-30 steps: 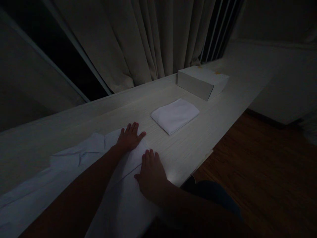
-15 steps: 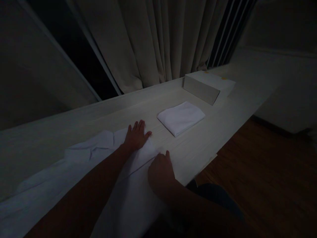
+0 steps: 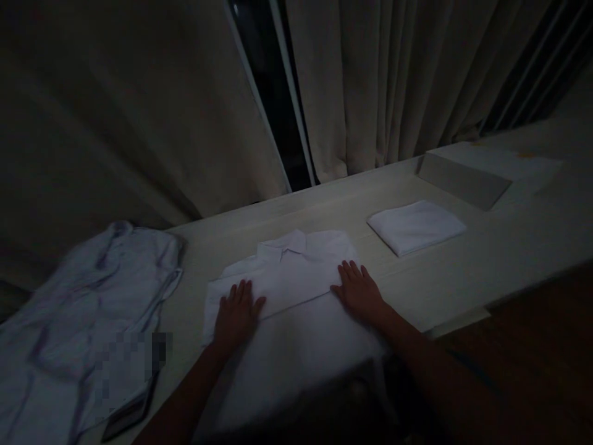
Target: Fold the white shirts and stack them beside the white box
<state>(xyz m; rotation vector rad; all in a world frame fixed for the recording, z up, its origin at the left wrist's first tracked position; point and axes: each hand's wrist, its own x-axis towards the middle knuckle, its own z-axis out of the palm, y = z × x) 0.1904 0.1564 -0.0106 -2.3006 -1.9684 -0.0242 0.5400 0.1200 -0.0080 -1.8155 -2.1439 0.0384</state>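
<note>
A white collared shirt [image 3: 296, 278] lies on the pale table in front of me, its collar toward the curtains and its lower part reaching to the near edge. On its left side my left hand [image 3: 238, 315] rests flat, fingers spread. My right hand [image 3: 359, 289] presses flat on the shirt's right side, fingers stretched out. A fold edge runs across the shirt between the two hands. To the right of it sits a folded white cloth [image 3: 417, 227], touched by neither hand.
More white shirts [image 3: 106, 290] lie loosely on the left. A dark flat device [image 3: 132, 414] is partly under them, beside a pixelated patch. A box [image 3: 467, 179] stands at the back right of the table [image 3: 222, 232]. Curtains [image 3: 361, 86] hang behind.
My view has swung left, bringing the other shirts into sight. My right hand has gone from a closed grip at the shirt's edge to lying flat; my left hand has shifted to the shirt's left side.
</note>
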